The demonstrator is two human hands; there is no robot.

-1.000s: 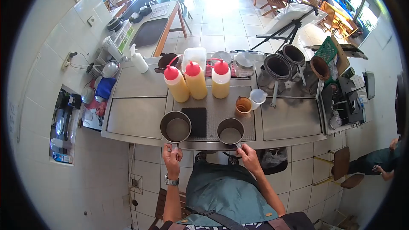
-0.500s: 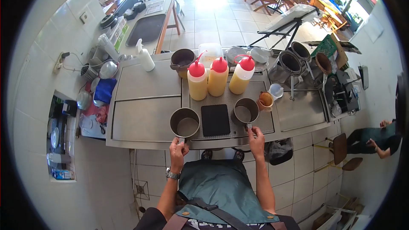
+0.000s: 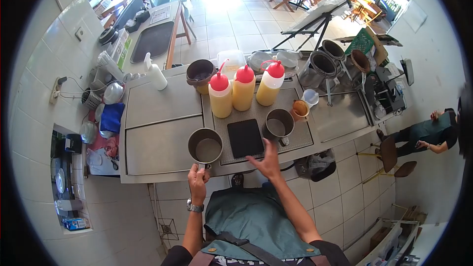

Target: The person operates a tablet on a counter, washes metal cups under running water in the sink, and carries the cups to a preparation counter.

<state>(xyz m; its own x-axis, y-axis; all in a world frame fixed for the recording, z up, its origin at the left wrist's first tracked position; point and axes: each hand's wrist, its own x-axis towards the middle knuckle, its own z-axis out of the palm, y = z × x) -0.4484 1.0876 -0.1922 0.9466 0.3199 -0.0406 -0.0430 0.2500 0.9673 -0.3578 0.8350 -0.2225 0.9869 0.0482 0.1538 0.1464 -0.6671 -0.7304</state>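
My left hand grips the handle of a metal mug at the counter's front edge; the mug's open top faces me. My right hand is off any handle, fingers spread, just in front of a flat black square pad. Whether its fingertips touch the pad I cannot tell. Right of the pad stands a second metal mug, its handle toward me. Behind the pad are three red-capped squeeze bottles of yellow liquid, one of them the right-hand bottle. A small brown-stained cup sits beside the second mug.
A white spray bottle and a dark pot stand at the counter's back. Several tall metal pitchers crowd the right side. A bin is under the front edge. Another person is at far right.
My right hand has let go of the second mug's handle, opened and moved left toward the pad. My left hand still holds its mug. The camera view has shifted slightly.
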